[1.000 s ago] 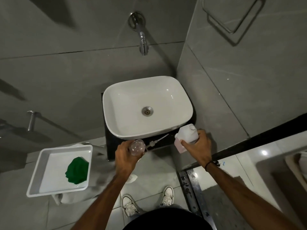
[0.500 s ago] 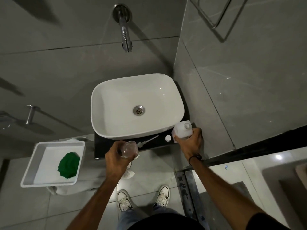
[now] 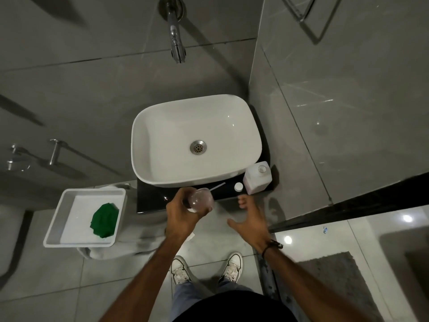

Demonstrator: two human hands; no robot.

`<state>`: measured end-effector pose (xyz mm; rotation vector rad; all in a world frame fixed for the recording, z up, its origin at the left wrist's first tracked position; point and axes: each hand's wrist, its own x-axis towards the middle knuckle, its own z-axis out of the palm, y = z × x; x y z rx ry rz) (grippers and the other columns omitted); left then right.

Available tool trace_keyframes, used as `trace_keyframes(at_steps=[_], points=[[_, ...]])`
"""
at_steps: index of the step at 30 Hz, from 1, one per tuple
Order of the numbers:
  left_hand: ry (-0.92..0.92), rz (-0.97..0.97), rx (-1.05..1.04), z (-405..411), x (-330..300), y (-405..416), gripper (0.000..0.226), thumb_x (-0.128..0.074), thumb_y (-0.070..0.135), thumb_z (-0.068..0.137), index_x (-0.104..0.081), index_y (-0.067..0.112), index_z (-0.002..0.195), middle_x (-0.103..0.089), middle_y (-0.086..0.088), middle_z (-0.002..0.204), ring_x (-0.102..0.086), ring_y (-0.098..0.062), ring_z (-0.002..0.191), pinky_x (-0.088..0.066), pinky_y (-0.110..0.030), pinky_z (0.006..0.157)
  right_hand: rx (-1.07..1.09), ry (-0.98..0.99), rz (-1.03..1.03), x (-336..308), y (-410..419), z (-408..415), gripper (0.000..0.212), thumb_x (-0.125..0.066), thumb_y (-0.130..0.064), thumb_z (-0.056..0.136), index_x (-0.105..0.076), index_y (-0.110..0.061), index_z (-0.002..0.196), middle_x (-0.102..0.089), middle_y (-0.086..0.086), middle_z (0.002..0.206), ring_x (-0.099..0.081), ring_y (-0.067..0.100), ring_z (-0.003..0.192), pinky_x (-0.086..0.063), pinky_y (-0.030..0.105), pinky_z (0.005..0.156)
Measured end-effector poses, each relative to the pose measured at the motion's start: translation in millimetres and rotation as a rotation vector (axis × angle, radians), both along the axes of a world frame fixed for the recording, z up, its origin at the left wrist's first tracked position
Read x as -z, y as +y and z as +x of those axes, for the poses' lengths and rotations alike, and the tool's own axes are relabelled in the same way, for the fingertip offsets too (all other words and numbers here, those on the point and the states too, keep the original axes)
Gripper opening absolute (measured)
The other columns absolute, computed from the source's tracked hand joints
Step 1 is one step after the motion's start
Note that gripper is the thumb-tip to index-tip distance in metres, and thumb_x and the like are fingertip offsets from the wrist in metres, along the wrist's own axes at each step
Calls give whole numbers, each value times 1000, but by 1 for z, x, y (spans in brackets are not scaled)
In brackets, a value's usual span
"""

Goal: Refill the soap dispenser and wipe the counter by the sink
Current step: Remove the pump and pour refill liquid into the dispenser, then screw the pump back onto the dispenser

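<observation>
My left hand (image 3: 183, 213) grips a clear soap dispenser bottle (image 3: 201, 200) with no pump on it, held just in front of the black counter (image 3: 153, 201). The pump's thin tube (image 3: 217, 186) lies on the counter beside the bottle. A white refill bottle (image 3: 257, 177) stands uncapped at the counter's right end, with its small white cap (image 3: 238, 187) next to it. My right hand (image 3: 249, 216) hovers empty with fingers spread, just below the refill bottle and apart from it. A green cloth (image 3: 104, 220) lies in a white tray (image 3: 60, 219) at the left.
A white basin (image 3: 162, 126) fills most of the counter, under a wall faucet (image 3: 177, 46). Grey tiled walls close in behind and on the right. A towel bar (image 3: 54, 152) sticks out at the left. My shoes (image 3: 232, 267) stand on the tiled floor.
My right hand has let go of the refill bottle, which now stands on the counter's right end, and drawn back toward me. My left hand still holds the dispenser bottle.
</observation>
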<state>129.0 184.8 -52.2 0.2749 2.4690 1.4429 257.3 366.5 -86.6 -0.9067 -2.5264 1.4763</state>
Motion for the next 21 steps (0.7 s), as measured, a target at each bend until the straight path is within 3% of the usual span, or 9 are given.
trace_keyframes(at_steps=[4,8,11,13,16,18,21], points=[[0,58,127,2,-4,5,68,-101,38,47,-65,35,106,-74,17,98,-72,-9,89,-58,-17,70,-184,45,-105,-3,-12,-32,95,-94,-34,61,-44,-31,141,-54,-14,139,-51,0,123,-43,19,102],[-41,117,244,3,-6,8,68,-100,29,50,-66,34,109,-75,15,103,-72,-10,92,-58,-20,74,-220,77,-151,-5,-12,-43,73,-92,-30,56,-60,-43,120,-71,-19,111,-67,1,103,-59,22,83],[-156,113,347,1,3,4,86,-100,34,54,-58,32,129,-68,14,125,-67,-10,113,-56,-21,88,-145,43,-201,3,-10,-34,64,-94,-25,58,-63,-45,110,-73,-17,104,-69,1,99,-58,19,76],[-229,72,340,-2,14,-5,95,-100,31,58,-51,30,140,-62,12,137,-61,-8,123,-52,-24,99,-83,-6,-233,8,-4,-25,61,-97,-21,58,-63,-43,103,-71,-18,102,-66,-8,95,-54,12,72],[-94,-91,204,-9,33,-7,64,-90,14,74,-59,16,131,-66,4,127,-64,-15,114,-53,-29,97,-10,-82,-251,16,8,-9,62,-98,-19,56,-63,-42,101,-71,-22,95,-64,-15,89,-51,7,66],[72,-195,175,-16,42,5,47,-82,2,78,-64,7,121,-67,-2,119,-66,-27,109,-53,-22,93,11,-107,-243,19,16,0,61,-98,-19,56,-64,-42,101,-72,-27,93,-64,-14,88,-51,6,67],[190,-359,261,-25,56,27,38,-75,-1,80,-67,3,117,-68,-15,118,-63,-37,109,-53,-44,94,-2,-134,-213,16,26,8,65,-98,-24,56,-67,-31,113,-73,-13,101,-68,3,94,-57,20,78]])
